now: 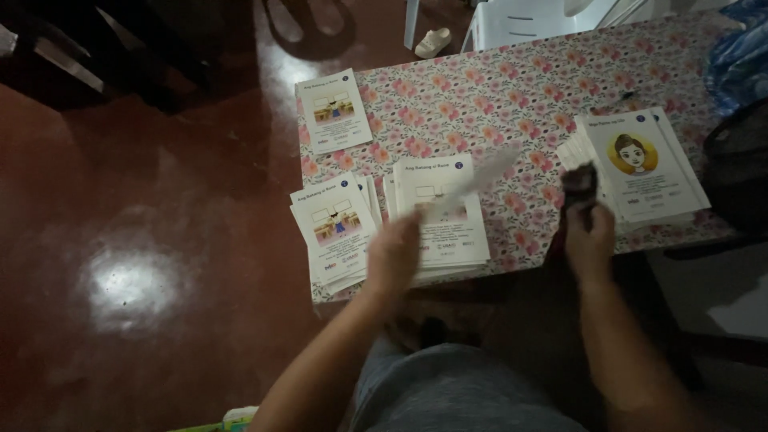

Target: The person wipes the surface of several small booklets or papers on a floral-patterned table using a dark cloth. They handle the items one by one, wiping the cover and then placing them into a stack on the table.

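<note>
Left hand (394,254) pinches a blurred white leaflet (480,178) above the middle booklet stack (445,232); right hand (590,240) grips a dark stapler-like tool (579,188) near the right stack (640,168).

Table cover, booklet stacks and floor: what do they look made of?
Table cover: probably thin plastic or oilcloth, pink floral print, slight sheen. Booklet stacks: white printed paper; the sheet in the left hand looks thin, though blurred. Floor: hard, polished dark red, maybe waxed cement, mirroring a light.

pink-flowered tablecloth (496,96), white booklets (444,220) — red-brown floor (160,200)
</note>
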